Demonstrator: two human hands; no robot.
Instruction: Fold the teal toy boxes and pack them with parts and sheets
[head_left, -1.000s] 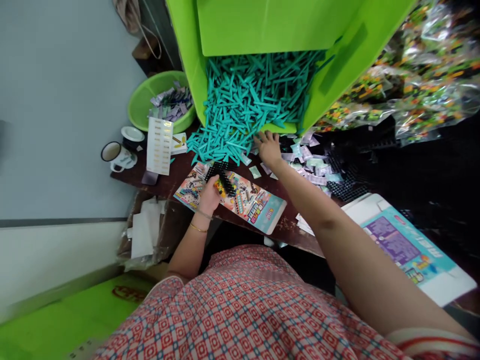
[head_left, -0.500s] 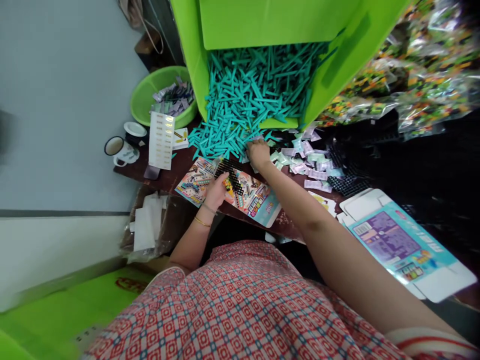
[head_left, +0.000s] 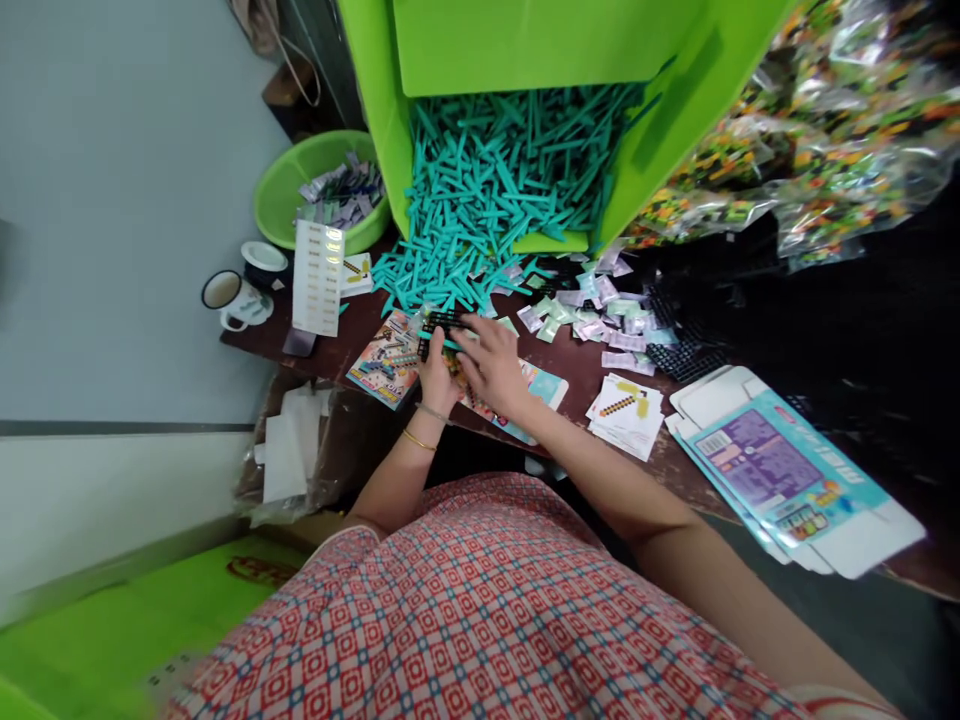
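My left hand (head_left: 437, 380) is closed around several black plastic grid pieces (head_left: 444, 318), with a teal stick (head_left: 452, 345) lying across them under the thumb. From the right, my right hand (head_left: 495, 368) reaches over the same bundle, its fingers bent onto the black pieces and the end of the stick. What lies beneath these fingers is hidden. Under both hands is a colourful printed box, its left part (head_left: 384, 362) and right end (head_left: 544, 388) showing. Just beyond them, a heap of teal sticks (head_left: 442, 265) spills from a green bin (head_left: 390, 150).
Small sachets (head_left: 592, 315) lie scattered to the right, near printed cards (head_left: 628, 412) and flattened boxes (head_left: 780, 480). At left stand a green basin (head_left: 281, 200), a sticker sheet (head_left: 318, 280) and an enamel mug (head_left: 236, 300). Bagged parts (head_left: 825, 150) are piled at far right.
My right hand has moved from the edge of the teal heap back to the black pieces in my left hand. A teal stick now lies on them. The printed cards are more exposed.
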